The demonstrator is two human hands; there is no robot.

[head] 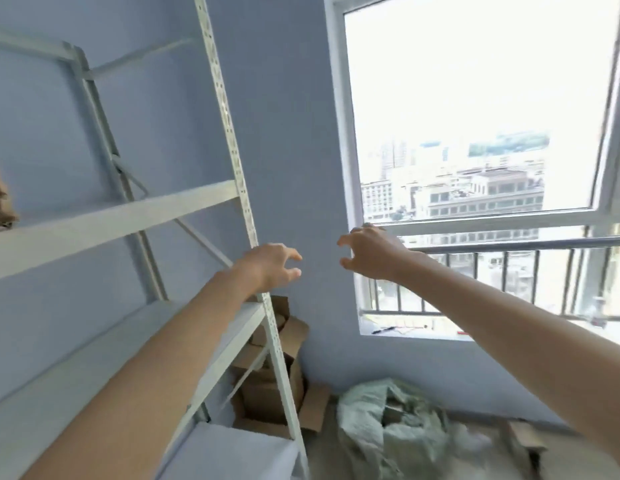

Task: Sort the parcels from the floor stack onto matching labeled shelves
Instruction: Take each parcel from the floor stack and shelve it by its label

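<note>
Cardboard parcels (267, 386), brown, sit piled on the floor in the corner btwn the white metal shelf rack (246, 188) and the blue wall, partly hidden behind the rack's front post. Some flaps hang open. More cardboard lies flat on the floor at lower right (524, 445), next to a crumpled pale green plastic bag (391, 431). One brown bit (0, 199) shows at the far left edge on an upper shelf, can't tell what it is. No shelf labels readable from here.

My left hand (270, 268) is out in front of the rack post, fingers (294, 256) loosely spread and curled, holding nothing. My right hand (367, 254) is up by the window frame (339, 133), fingers (346, 241) clawed a bit, also holding nothing. Both hands well above the pile, neither touching a box.

Judgement: the boxes look small, prob light, stiff corrugated walls but w/ loose flaps that would fold if pulled. Best hold is two-handed on opposite side walls or under the base, not by a flap. Cardboard isn't slippery, so a moderate squeeze should do. Pile looks jumbled, so take the top one first or the rest may tip. Contents unknown, so treat as maybe fragile. The rack post blocks a straight reach, so approach from the window side.
</note>
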